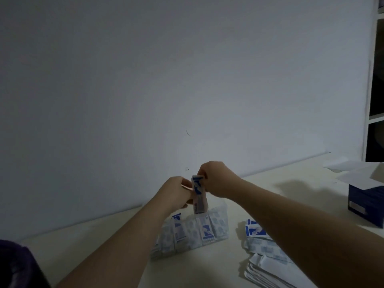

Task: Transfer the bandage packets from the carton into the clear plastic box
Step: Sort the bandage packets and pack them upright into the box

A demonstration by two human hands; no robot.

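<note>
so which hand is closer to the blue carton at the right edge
Right. The right hand grips the top of the upright bandage stack, on the side toward the carton; the left hand holds its far side.

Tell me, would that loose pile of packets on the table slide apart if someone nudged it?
Probably. The loose packets lie fanned and overlapping on the smooth table, so a nudge would likely spread them. They look thin and flat, so probably light and bendy. They should not roll. The stack held upright by both hands looks firmer.
</note>
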